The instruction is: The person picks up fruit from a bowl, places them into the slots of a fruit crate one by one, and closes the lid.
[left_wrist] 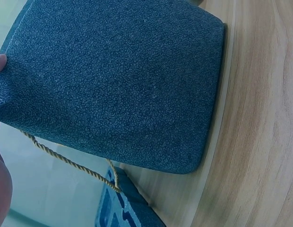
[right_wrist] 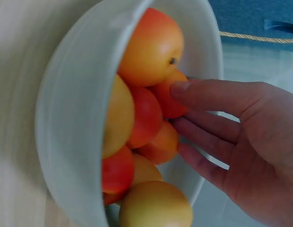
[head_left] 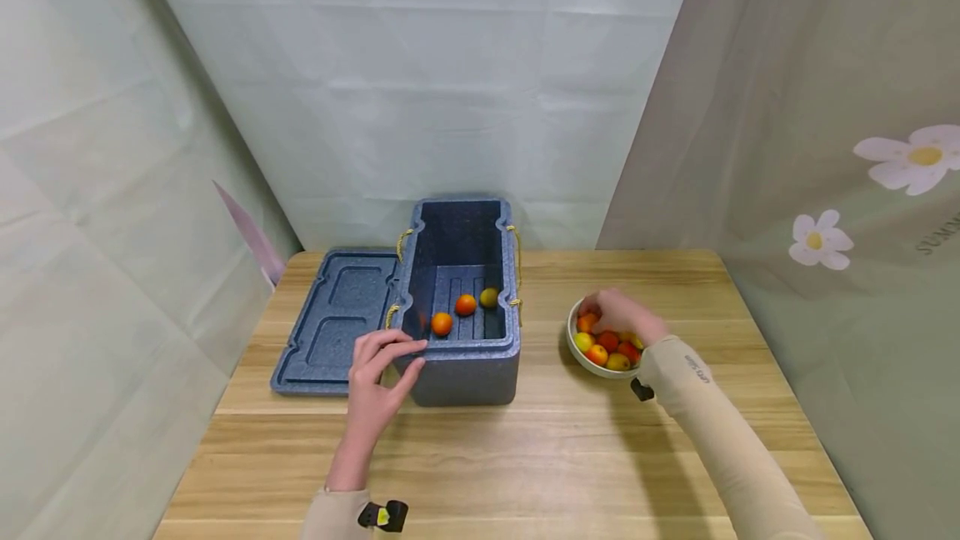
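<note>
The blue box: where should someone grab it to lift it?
Probably by the left rope and the right rope, one hand coming in from each side: they run outside the two long sides of the box, opposite each other, so it should lift fairly level.

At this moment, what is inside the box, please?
The box holds two orange fruits and a yellowish fruit. Its near wall covers the space just behind it, so I cannot tell what lies there.
</note>
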A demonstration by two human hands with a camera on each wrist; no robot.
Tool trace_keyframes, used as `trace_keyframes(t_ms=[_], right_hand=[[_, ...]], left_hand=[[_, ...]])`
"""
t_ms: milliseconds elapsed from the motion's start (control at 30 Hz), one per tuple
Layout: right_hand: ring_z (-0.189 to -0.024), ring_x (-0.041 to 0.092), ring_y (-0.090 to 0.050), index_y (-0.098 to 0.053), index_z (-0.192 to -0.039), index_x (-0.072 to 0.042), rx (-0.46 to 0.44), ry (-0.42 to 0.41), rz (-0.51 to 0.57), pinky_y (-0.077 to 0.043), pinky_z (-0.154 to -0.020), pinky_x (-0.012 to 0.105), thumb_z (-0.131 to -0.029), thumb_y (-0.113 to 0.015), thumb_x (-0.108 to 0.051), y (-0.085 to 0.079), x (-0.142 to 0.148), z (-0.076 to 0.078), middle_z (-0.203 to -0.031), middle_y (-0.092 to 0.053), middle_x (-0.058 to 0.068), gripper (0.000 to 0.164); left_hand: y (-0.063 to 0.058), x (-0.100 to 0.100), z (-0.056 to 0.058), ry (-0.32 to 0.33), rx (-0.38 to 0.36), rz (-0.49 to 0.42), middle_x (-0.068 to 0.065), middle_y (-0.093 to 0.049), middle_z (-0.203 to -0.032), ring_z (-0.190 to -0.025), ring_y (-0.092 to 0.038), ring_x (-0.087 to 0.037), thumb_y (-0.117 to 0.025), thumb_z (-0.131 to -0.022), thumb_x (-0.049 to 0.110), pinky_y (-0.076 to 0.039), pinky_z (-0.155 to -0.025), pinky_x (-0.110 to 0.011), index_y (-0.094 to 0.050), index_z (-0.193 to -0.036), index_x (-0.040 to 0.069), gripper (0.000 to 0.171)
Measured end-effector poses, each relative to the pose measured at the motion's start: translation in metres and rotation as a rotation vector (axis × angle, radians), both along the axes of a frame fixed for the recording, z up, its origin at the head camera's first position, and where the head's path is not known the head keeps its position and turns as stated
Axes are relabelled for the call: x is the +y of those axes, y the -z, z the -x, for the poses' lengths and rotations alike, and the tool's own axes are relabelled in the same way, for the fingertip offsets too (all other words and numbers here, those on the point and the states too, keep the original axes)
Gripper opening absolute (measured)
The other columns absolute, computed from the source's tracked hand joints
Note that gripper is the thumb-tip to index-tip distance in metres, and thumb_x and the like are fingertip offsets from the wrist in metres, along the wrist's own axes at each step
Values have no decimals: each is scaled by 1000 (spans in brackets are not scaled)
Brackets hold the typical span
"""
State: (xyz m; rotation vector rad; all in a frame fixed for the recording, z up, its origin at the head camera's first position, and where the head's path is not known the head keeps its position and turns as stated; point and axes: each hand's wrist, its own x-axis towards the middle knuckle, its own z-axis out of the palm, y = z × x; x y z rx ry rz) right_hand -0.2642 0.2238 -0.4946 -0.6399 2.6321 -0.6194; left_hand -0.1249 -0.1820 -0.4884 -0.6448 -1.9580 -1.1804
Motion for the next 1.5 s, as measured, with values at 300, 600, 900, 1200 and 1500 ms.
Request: trace_keyframes(t_ms=[300, 600, 900, 1200, 1500], right_hand=[[-85, 19, -57, -73, -102, -6, 40, -18, -70, -49, -81, 35, -76, -70, 5, 4, -5, 1, -97, -72, 9, 29], [-86, 21, -60, -73, -99, -5, 96, -79, -55, -52, -83, 39, -74, -75, 2, -6, -4, 5, -97, -73, 11, 26], [-97, 25, -60, -72, -108, -8, -50, -3, -68, -51, -83, 38, -75, -66, 7, -34, 0, 5, -109, -71, 10, 37], [-96, 24, -64, -72, -112, -9, -18, -56, -127, -54, -86, 39, -79, -68, 3, -59, 1, 17, -108, -72, 8, 35], [-100, 27, -65, -72, -109, -9, 59, -100, -107, -55, -89, 42, -83, -74, -2, -88, -8, 30, -105, -73, 9, 27]], left_hand=[[0, 1, -1, 3, -9, -7, -12, -66, -101, -103, -50, -22, -81, -75, 1, -33, -98, -25, -78, -101, 9, 28], [-2, 0, -1, -4, -24, -12, -11, -66, -102, -103, -50, -22, -80, -75, 0, -33, -98, -24, -78, -101, 9, 28], [0, 1, -1, -16, -10, -10, -14, -66, -99, -100, -49, -28, -81, -63, -12, -32, -97, -23, -77, -97, 5, 38], [1, 1, -1, -10, -6, -13, -14, -66, -98, -99, -49, -29, -81, -62, -13, -32, -96, -24, -77, -97, 5, 39], [-1, 0, -2, -8, -27, -6, -11, -66, -101, -101, -50, -27, -82, -65, -11, -32, -97, -23, -78, -100, 8, 40]])
